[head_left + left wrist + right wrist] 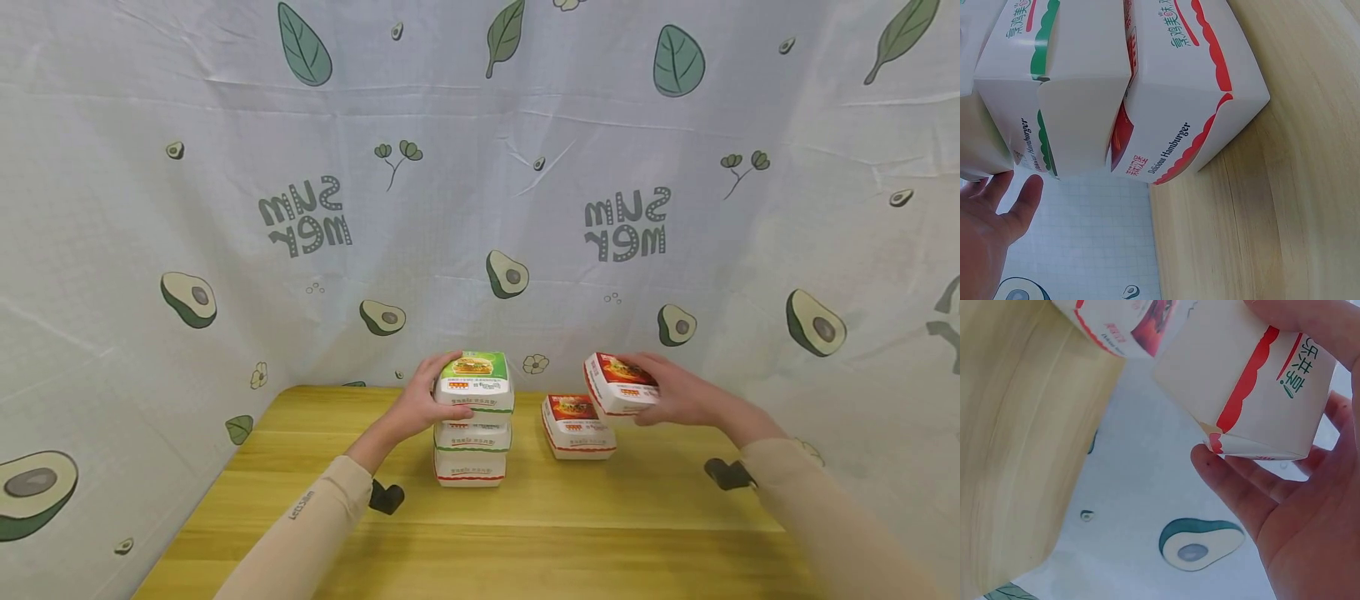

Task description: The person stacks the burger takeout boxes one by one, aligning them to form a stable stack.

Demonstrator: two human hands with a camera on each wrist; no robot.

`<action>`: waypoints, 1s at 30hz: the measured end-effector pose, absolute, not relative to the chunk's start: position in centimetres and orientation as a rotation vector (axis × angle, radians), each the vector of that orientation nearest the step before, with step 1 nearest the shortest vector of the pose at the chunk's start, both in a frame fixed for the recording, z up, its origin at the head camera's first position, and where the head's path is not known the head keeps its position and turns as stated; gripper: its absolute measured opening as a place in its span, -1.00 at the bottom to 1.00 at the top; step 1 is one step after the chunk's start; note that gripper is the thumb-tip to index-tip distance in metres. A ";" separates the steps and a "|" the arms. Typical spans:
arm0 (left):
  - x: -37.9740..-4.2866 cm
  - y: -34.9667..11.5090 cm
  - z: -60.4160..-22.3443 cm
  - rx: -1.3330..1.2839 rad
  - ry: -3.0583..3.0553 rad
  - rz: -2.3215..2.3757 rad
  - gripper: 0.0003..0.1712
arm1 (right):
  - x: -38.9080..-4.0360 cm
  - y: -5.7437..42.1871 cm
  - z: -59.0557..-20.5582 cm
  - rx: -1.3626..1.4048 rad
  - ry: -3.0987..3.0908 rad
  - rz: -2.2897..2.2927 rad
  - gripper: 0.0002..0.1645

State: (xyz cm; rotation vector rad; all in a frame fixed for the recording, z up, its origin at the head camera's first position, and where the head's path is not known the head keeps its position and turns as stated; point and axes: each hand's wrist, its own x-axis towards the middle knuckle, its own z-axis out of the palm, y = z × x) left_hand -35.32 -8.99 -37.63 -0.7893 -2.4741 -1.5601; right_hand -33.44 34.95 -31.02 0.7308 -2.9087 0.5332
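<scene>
Gripping the green-topped burger box (pixel 480 387) at the lower centre of the head view, the left hand (pixel 422 406) sets its thumb across the front and its fingers round the far side. Beneath sit a green-trimmed box (pixel 472 437) and a red-trimmed box (pixel 469 469), both white. Right of centre, the right hand (pixel 675 393) clamps thumb and fingers on a tilted red-topped box (pixel 617 390), white-sided with scalloped red edging. Another burger-pictured box (pixel 576 427), also red-topped, stands lower left of it on the wooden table (pixel 570 508).
</scene>
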 end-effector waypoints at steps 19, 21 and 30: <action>-35.3 -9.0 -37.8 -0.787 -2.475 -1.564 0.12 | -32.9 32.3 -29.1 0.811 -2.875 0.558 0.21; -35.3 -9.0 -37.8 -0.788 -2.473 -1.560 0.12 | -32.8 32.1 -29.0 0.820 -2.873 0.565 0.21; -35.5 -9.0 -37.8 -0.778 -2.476 -1.555 0.13 | -32.7 31.2 -28.3 0.836 -2.859 0.563 0.20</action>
